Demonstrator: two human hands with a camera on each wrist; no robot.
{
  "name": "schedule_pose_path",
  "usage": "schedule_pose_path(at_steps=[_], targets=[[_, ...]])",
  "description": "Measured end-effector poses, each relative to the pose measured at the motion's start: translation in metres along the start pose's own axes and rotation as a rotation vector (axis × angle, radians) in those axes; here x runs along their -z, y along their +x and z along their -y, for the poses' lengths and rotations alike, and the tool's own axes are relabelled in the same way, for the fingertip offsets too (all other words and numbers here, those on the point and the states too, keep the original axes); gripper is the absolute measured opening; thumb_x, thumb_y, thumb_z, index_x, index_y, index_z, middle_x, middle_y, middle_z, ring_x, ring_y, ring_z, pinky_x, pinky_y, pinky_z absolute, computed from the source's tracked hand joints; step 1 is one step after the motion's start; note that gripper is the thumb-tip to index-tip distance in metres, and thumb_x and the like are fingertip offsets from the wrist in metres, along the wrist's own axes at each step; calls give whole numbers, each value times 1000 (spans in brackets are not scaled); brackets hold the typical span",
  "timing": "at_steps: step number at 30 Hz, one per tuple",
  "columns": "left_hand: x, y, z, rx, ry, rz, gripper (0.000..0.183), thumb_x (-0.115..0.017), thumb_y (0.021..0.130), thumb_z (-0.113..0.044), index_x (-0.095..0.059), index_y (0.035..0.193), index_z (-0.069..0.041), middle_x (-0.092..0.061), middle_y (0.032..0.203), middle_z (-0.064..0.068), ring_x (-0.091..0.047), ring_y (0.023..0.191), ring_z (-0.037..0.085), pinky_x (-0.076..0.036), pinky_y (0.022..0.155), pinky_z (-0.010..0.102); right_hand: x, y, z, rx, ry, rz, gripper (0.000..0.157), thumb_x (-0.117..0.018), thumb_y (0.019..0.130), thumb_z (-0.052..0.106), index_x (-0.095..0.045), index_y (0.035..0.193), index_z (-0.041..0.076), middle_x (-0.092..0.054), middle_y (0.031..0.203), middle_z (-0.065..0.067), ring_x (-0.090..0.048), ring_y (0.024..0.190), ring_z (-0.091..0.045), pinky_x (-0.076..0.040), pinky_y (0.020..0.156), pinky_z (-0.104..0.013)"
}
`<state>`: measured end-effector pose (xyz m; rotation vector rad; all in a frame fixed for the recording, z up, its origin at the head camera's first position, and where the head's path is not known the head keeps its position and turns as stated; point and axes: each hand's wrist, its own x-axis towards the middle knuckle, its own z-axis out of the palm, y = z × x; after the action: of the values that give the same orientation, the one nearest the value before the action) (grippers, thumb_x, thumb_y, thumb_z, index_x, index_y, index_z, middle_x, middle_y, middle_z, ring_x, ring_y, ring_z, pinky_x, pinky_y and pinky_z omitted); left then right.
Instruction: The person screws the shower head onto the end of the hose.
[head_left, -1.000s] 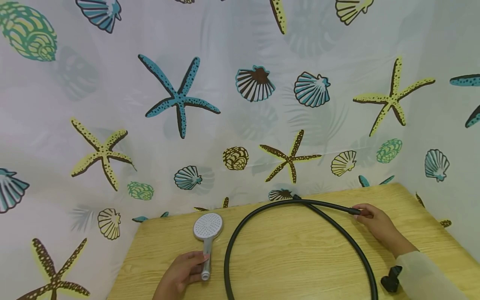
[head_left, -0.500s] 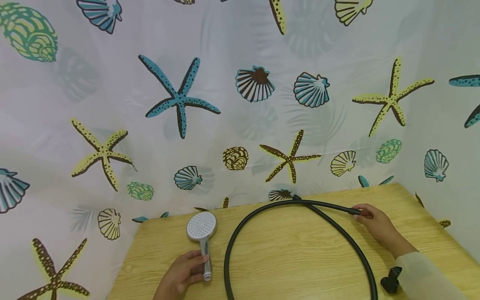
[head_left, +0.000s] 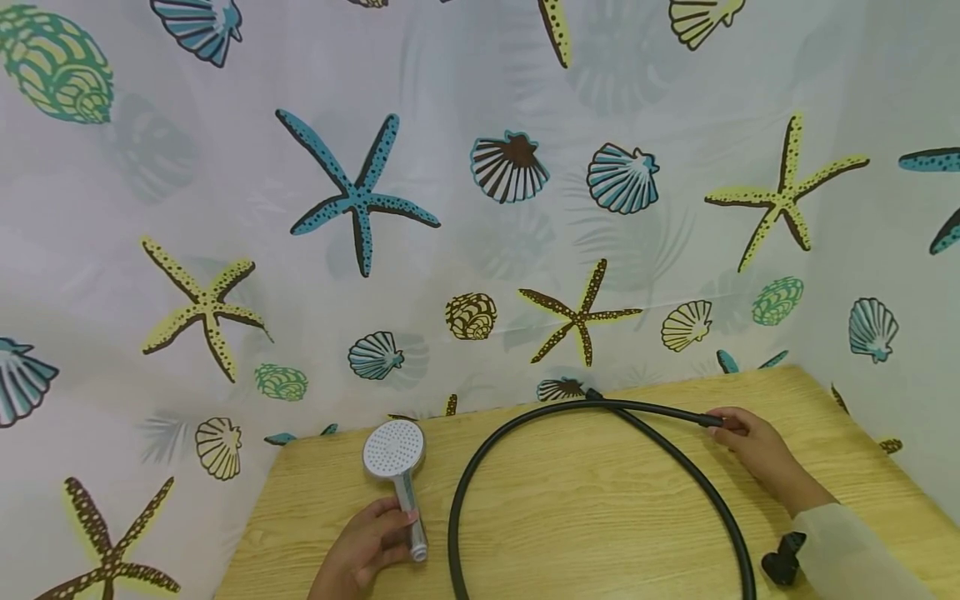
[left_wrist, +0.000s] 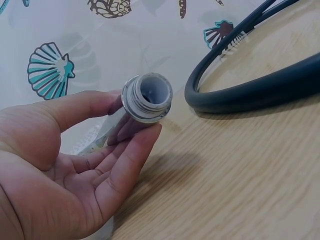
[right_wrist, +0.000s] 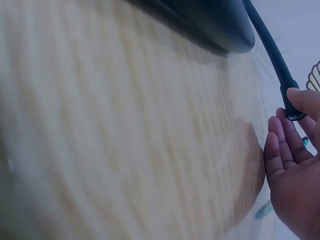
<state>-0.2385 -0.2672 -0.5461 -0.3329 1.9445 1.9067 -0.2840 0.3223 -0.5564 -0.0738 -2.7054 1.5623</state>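
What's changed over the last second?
The shower head in the left hand has tilted: its spray face swung left, its threaded end slightly right. Nothing was grasped or released. The right hand still holds the hose end; the black fitting hasn't moved.

Black hose [head_left: 652, 407] partly below frame

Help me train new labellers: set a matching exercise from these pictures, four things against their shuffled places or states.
1. silver shower head with a round white face
2. long black flexible hose
3. small black fitting
4. white backdrop printed with shells and starfish

A. behind the wood-grain table
B. one end pinched by the right hand
C. beside the cream sleeve
D. handle gripped by the left hand

Pairs: 1-D, 2-B, 3-C, 4-A.
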Motion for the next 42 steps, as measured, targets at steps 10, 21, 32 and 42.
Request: schedule_pose_path(at_steps=[10,21,32,42], targets=[[-6,-3,-5,-15,-16,7,71,-72,87,-25,-33,140,0,-61,108,4,-62,96,18,-60,80,34,1,-2,1,-10,-2,4,53,-55,97,43,-49,135,6,-54,124,-16,-56,100,-11,-54,80,-24],[-7,-3,-3,-26,-30,9,68,-72,87,-24,-33,139,-3,-62,107,2,-63,96,18,-60,81,36,3,-1,-6,-13,41,6,52,-55,97,43,-49,134,7,-55,119,-15,-57,95,-11,-55,77,-24],[-8,-4,-3,-37,-27,2,70,-70,88,-23,-29,141,-5,-62,108,5,-64,96,19,-61,79,37,4,-2,-5,-13,93,16,51,-56,97,42,-48,134,7,-61,116,-18,-62,91,-13,-57,75,-26],[-13,-8,-8,-56,-71,8,68,-69,88,-17,-28,142,-5,-62,108,7,-65,95,21,-61,81,41,3,-2,-7,7,164,23,55,-58,96,40,-45,135,3,-62,114,-18,-66,92,-9,-60,77,-23]])
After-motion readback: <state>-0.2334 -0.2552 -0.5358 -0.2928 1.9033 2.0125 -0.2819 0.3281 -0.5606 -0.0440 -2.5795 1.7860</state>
